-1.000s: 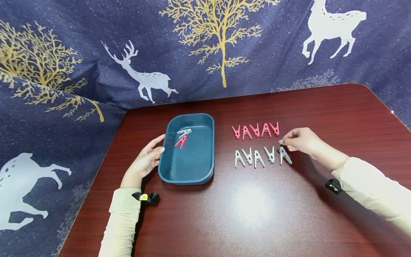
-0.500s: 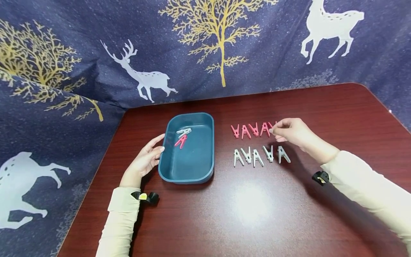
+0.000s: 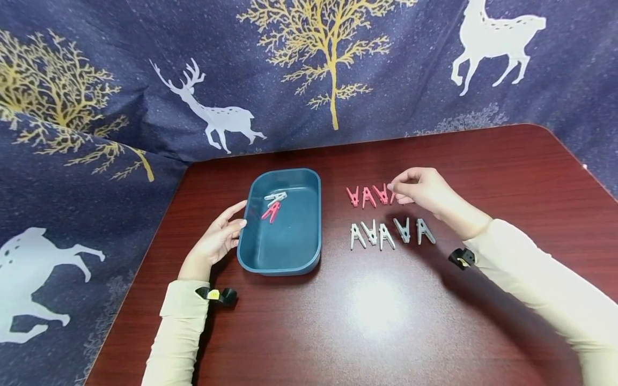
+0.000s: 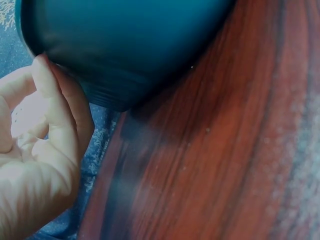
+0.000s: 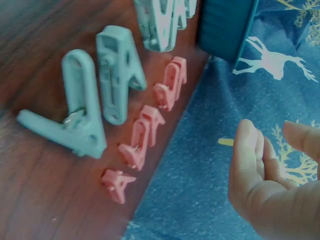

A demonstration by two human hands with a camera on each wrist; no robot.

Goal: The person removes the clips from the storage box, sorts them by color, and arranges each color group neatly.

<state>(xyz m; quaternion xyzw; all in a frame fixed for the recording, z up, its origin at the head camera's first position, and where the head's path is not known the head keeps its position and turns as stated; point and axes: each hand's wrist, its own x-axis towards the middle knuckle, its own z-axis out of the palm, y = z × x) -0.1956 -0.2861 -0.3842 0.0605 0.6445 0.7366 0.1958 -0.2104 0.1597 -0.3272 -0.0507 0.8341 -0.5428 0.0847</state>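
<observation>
My left hand (image 3: 218,237) rests against the left side of a blue plastic bin (image 3: 286,244), fingertips and thumb at its rim. In the left wrist view the fingers (image 4: 62,110) touch the bin's outer wall. Inside the bin lie a pale clothespin (image 3: 276,198) and a red clothespin (image 3: 271,212). My right hand (image 3: 427,194) hovers over the right end of a row of red clothespins (image 3: 368,197), hiding part of that row. In the right wrist view its thumb and fingers are apart with nothing between them. Several red clothespins (image 5: 140,135) stay on the table.
A row of pale green clothespins (image 3: 383,237) lies nearer me than the red row. The brown wooden table (image 3: 338,332) ends at the back against a blue cloth (image 3: 386,96) printed with deer and trees. Wrist cameras (image 3: 462,258) are strapped to both sleeves.
My right hand has moved left and away from me, from beside the last pale clothespin to over the red row. My left hand and the bin have stayed put.
</observation>
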